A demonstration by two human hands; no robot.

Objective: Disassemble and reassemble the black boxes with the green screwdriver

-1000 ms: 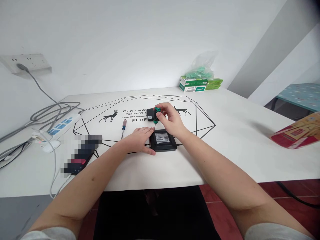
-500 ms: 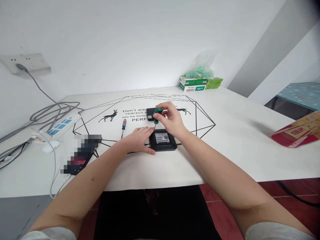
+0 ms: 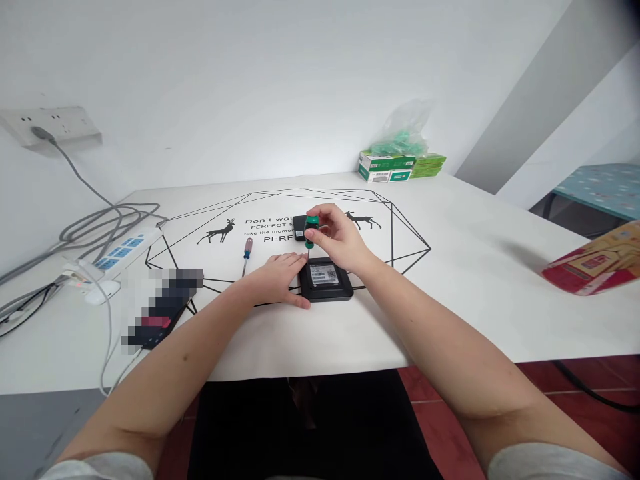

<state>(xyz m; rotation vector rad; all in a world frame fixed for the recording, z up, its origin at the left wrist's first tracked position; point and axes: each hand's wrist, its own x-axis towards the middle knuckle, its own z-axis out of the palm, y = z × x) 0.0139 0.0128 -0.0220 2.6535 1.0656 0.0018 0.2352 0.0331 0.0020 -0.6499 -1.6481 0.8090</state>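
Note:
A square black plastic device (image 3: 327, 293) with a white label lies on the table. My left hand (image 3: 277, 280) braces its left side, thumb at the front corner and fingers at the back corner. In my right hand (image 3: 340, 237), thumb and fingers are closed round a green-and-black screwdriver (image 3: 311, 230). The screwdriver stands nearly upright, its tip down at the device's back left corner; the exact contact is hidden by my left fingertips. Just behind it sits a smaller black piece (image 3: 299, 227) with a small label, partly covered by my right hand and the screwdriver.
A second screwdriver (image 3: 248, 250) lies left of my left hand. Further left are a pixelated dark object (image 3: 167, 310), a power strip (image 3: 125, 253) and cables (image 3: 100, 220). Green boxes (image 3: 387, 167) under a plastic bag stand at the back; a red-and-yellow package (image 3: 595, 263) sits at the right.
The screwdriver has become more upright, its handle shifting slightly left as my right fingers turned around it. My left hand and the device have stayed in place.

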